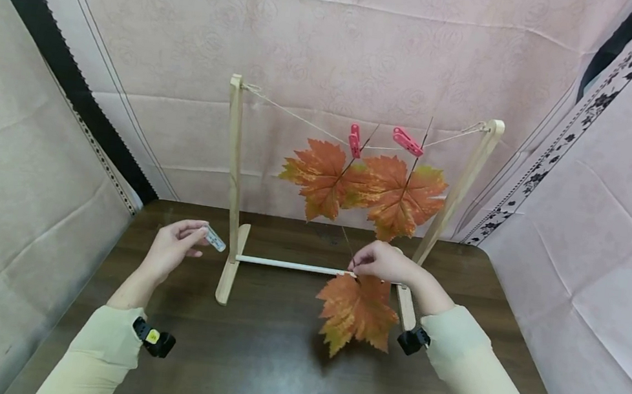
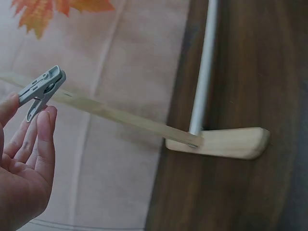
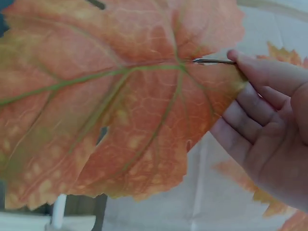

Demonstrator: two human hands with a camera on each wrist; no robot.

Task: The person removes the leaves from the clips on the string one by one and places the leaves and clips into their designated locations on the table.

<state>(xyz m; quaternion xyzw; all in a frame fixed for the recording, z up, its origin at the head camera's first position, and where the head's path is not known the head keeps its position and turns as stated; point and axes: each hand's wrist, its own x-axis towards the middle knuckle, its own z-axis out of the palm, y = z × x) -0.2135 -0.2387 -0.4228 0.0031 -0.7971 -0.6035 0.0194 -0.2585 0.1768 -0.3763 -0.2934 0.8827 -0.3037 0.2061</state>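
Left hand [image 1: 168,250]: thumb and fingers pinching one pale grey-blue plastic clothes peg [image 1: 215,239]. Right hand [image 1: 383,261]: fingers pinching the thin dark stem [image 3: 211,61] of one orange-and-yellow maple-shaped leaf [image 1: 358,315], well below the string.

Pale wooden frame [image 1: 233,155], on dark brown wood-grain table [image 1: 238,364]. White string [image 1: 296,115] between its posts; two similar leaves [image 1: 323,183] hung by two pink plastic pegs [image 1: 355,141].

Step, as judged: hanging a third leaf. Next move calls for raising stem to string and spreading the peg.

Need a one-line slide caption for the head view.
Left hand holding a grey clothespin, right hand a leaf by its stem; two leaves pegged to a string.
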